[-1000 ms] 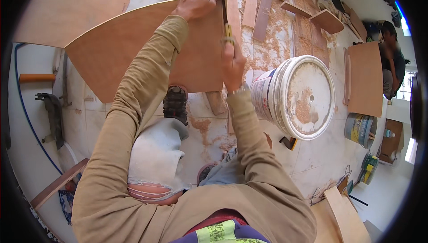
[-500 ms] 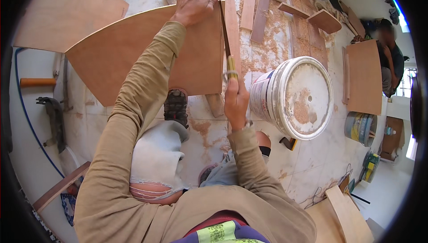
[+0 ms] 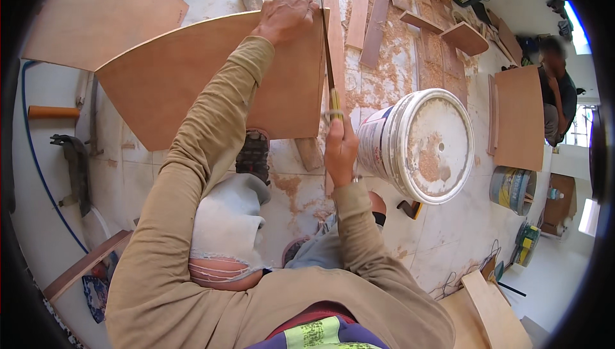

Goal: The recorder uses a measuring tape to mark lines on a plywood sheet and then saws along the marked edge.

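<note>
A curved-edged brown plywood panel [image 3: 192, 86] stands in front of me, propped at a tilt. My left hand [image 3: 287, 20] is closed over its far edge near the right corner, fingers pressed together. In my right hand [image 3: 340, 149] is the yellow-green handle of what looks like a handsaw [image 3: 329, 61]. Its long dark blade, seen nearly edge-on, lies along the panel's right side and reaches that corner. Whether its teeth are in the wood cannot be made out. My shoe [image 3: 253, 155] is at the panel's lower edge, beside a wooden block [image 3: 309, 152] partly beneath it.
A lidded white bucket [image 3: 416, 147] stands close to my right hand. Wood strips [image 3: 357, 13] and sawdust cover the far floor. Another plywood sheet [image 3: 106, 13] lies far left. At the right a person [image 3: 556, 89] sits behind a board [image 3: 517, 118]; a black-and-yellow tool [image 3: 410, 209] lies near my knee.
The whole view has shifted slightly. Both hands keep their holds on panel and handsaw, with little visible movement between them.
</note>
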A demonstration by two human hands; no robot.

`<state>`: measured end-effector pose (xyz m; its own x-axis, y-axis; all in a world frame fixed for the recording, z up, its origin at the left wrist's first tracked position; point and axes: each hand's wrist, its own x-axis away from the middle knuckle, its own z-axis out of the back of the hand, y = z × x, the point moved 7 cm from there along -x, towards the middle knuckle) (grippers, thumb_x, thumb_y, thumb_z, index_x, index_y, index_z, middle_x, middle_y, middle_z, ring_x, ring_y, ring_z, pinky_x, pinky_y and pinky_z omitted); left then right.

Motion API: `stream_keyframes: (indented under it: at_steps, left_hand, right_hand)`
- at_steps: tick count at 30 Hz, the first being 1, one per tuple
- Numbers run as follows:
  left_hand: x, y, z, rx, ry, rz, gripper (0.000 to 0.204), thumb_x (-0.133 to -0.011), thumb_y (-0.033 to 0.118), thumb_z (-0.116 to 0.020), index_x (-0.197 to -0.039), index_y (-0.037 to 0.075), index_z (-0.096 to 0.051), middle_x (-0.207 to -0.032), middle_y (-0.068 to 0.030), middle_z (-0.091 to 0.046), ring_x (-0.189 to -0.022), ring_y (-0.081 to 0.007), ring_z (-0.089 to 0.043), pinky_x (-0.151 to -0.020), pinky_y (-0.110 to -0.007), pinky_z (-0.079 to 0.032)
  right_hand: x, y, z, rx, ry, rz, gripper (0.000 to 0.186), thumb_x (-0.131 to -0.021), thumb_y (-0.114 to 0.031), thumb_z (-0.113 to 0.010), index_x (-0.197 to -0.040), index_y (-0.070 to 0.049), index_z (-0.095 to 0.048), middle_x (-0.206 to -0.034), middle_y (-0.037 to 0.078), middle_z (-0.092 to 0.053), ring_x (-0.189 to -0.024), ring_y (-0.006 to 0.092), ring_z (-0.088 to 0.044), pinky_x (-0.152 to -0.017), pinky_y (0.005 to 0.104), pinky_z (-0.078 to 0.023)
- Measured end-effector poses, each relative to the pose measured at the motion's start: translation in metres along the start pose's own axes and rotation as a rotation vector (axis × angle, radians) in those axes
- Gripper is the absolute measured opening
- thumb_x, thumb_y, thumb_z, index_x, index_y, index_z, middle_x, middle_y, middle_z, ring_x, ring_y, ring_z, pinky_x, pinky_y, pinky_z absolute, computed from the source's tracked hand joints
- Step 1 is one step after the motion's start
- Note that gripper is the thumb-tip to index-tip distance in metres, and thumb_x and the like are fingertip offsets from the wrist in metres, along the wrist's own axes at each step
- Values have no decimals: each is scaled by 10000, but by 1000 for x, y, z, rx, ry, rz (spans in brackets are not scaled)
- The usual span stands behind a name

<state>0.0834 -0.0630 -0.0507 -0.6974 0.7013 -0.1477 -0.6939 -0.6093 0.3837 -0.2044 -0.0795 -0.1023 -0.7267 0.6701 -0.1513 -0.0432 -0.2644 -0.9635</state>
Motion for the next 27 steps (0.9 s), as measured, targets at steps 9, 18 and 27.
stream_keyframes:
  at_steps: [9,18,27]
  left_hand:
    - [3,-3,1,22,34,-9,437,-1038,441,-424,-1271,129,-623,-1197,-220,-688,-1132,-407,-637,-977,-512,-474]
    - [1,-2,-1,0,18,11,447,-1035,465,-380,-1266,154,-604,-1230,-204,-681,-1138,-405,-638,-1001,-523,-452]
    - [-6,-9,-7,29,45,-14,494,-1035,487,-390,-1357,169,-590,-1313,-203,-643,-1211,-389,-604,-1047,-522,-423]
  right_hand:
    - [-32,25,-21,-72,-19,15,433,-1035,-227,-481,-1379,22,-565,-1129,190,-704,-1005,213,-667,-879,354,-520]
    - [-119,3,-46,-33,72,276,368,-1047,-296,-489,-1141,17,-657,-702,41,-525,-633,114,-440,-574,326,-407]
    - [42,6,11,-63,11,52,397,-1046,-247,-442,-1292,-2,-634,-860,-12,-530,-707,68,-457,-629,250,-364]
